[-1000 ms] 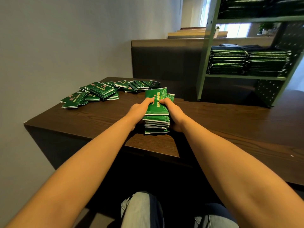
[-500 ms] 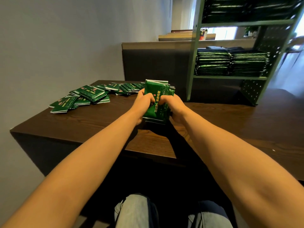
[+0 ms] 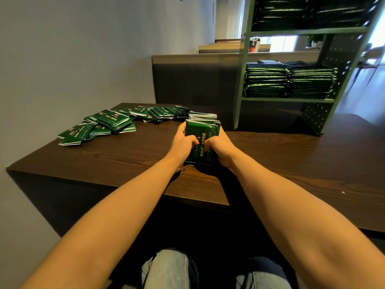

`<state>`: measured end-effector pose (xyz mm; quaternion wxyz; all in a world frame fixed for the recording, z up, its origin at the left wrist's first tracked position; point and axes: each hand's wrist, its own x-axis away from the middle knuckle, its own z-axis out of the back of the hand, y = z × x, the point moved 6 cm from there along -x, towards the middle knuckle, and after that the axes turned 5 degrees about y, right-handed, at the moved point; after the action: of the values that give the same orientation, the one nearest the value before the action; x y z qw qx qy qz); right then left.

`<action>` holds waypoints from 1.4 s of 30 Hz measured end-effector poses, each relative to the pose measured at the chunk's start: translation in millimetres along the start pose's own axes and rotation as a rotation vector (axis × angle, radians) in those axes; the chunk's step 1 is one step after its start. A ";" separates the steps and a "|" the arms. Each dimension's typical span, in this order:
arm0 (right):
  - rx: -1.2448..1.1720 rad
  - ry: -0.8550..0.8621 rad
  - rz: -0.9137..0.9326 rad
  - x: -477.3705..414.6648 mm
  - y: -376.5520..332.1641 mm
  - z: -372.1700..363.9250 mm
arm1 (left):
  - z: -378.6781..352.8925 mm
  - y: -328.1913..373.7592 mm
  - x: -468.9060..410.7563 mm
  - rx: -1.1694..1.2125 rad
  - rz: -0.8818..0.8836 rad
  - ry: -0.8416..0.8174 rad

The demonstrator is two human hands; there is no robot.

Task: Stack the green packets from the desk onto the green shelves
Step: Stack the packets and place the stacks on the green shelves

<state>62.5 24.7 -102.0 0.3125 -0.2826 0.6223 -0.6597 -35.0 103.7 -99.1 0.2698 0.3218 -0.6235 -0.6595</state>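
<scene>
Dark brown wood-grain desk [image 3: 291,163] carries the work. The green metal shelving unit [image 3: 241,80] stands on its far right part, with flat stacks of green packets [image 3: 289,82] filling the middle tier. A loose spread of glossy green foil packets [image 3: 116,124] lies at the desk's far left, well apart from the shelves. The bundle of green packets [image 3: 203,132] in hand is near the desk's front centre. Whether its lower edge touches the surface cannot be told from this view.

Judged by appearance, each packet is thin, light and pliable. The glossy film is likely slippery, so a bundle may fan out or shed its middle layers. Hold should be taken on two opposite sides, with pressure across the full thickness.

The left hand [image 3: 184,142] grips the bundle's left side, digits curled onto the near face. The right hand [image 3: 220,146] grips the right side likewise.
</scene>
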 end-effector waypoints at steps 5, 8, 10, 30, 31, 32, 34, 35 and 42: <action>0.018 -0.041 -0.023 2.9 -5.4 0.4 | -3.4 7.2 0.1 0.065 0.080 0.010; 0.046 -0.061 -0.031 2.1 -0.2 0.8 | -8.3 3.9 3.6 0.102 0.097 -0.018; 0.082 -0.074 -0.030 0.4 3.8 1.1 | -10.2 0.5 5.0 0.124 0.108 -0.034; 0.274 0.043 0.132 0.6 -16.5 10.7 | -1.4 -7.1 -10.5 0.350 0.393 0.071; 0.321 0.030 0.133 0.4 -19.1 11.9 | -1.7 -2.2 -3.4 0.369 0.399 0.076; 0.374 0.021 0.133 0.2 -22.1 13.5 | -1.8 -1.2 -1.2 0.358 0.398 0.079; 0.498 0.028 0.155 0.4 -30.0 17.1 | -0.5 1.4 -1.2 0.276 0.344 0.053; 0.572 0.038 0.170 -0.3 -34.3 19.1 | 2.7 2.6 -4.8 0.178 0.281 0.053; 1.138 -0.134 0.141 -3.4 -60.1 20.9 | 16.2 41.9 -16.0 -0.676 -0.317 -0.106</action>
<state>77.0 15.6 -40.6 0.4971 -0.0689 0.1656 -0.8490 -38.9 123.1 -55.8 0.2225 0.2724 -0.3261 -0.8774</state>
